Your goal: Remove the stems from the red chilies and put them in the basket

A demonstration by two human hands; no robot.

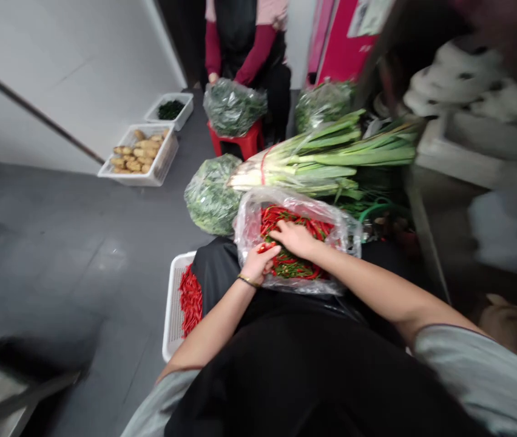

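Note:
A clear plastic bag [349,237] lines an opened box on my lap, full of red chili peppers [320,229] with green stems. My left hand [259,262], with a thin bracelet at the wrist, is closed on a few red chili peppers at the bag's left side. Reaching in from the right, my right hand [297,238] lies over the peppers close to the left one. Its fingers are bent down among the stems, and their tips are partly hidden. Beside my left leg, a white basket [172,315] holds loose red chilies [190,300].
Tied leeks [295,165] lie beyond the bag, beside bagged greens [213,194]. White baskets of tubers [140,155] and dark greens [170,110] stand at far left. Opposite, a person [258,51] handles bagged greens [235,108] on a red stool [240,143]. Shelving [459,152] borders the right.

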